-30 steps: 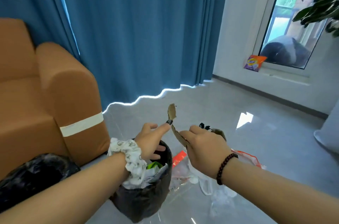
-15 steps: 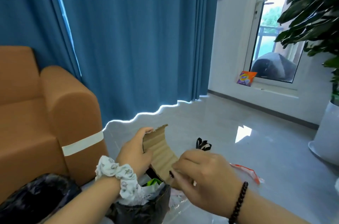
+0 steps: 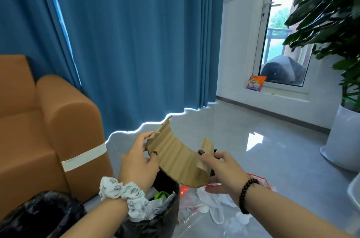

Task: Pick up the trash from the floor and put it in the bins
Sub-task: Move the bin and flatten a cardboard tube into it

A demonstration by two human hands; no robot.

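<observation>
A torn piece of brown corrugated cardboard (image 3: 176,157) is bent into a curve between my two hands, above a small bin lined with a black bag (image 3: 165,220). My left hand (image 3: 138,161), with a white scrunchie on the wrist, grips the cardboard's left edge. My right hand (image 3: 222,169), with a dark bead bracelet, pinches its right end. The bin holds white paper and something green (image 3: 160,196). A second black-bagged bin (image 3: 39,216) sits at the lower left. Clear and red plastic wrappers (image 3: 196,204) lie on the floor under my right arm.
An orange-brown sofa (image 3: 48,130) stands on the left against blue curtains (image 3: 136,43). A potted plant in a white pot (image 3: 342,140) is at the right. An orange and purple packet (image 3: 255,83) leans by the glass door. The grey tiled floor (image 3: 263,150) stretches ahead.
The cardboard went from a thin strip seen edge-on to a broad curved sheet held between both hands. My view has tilted upward, showing more of the door and plant.
</observation>
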